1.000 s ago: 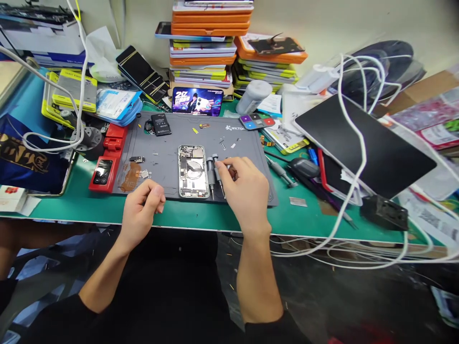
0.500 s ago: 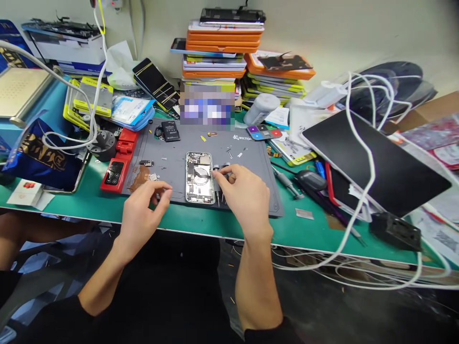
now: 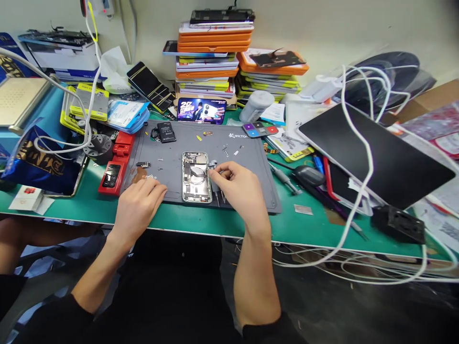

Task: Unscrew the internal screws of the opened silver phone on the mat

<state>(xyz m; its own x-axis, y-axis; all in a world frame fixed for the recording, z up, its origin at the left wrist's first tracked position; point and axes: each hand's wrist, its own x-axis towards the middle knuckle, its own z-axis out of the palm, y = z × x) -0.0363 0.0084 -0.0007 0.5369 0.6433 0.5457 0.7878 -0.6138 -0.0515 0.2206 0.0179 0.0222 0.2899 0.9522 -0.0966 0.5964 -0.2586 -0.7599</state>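
Observation:
An opened phone lies on the grey work mat, its inner parts and a round coil showing. My right hand is at the phone's right edge, thumb and forefinger pinched together. Whatever they hold, if anything, is too small to make out. Beneath that hand, screwdrivers lie beside the phone, partly covered. To the left, my left hand rests at the mat's front edge with its fingers curled together. Their tips hide whatever is in them. A small phone part and a brown patch lie just beyond it.
A black battery and loose small parts lie on the mat. Behind it stands a lit phone before stacked orange boxes. A red device is at left; a grey screwdriver and white cable are at right.
My left hand has turned palm-down and its fingers have closed together near the mat. My right hand stays at the phone's edge. The whole view has shifted slightly.

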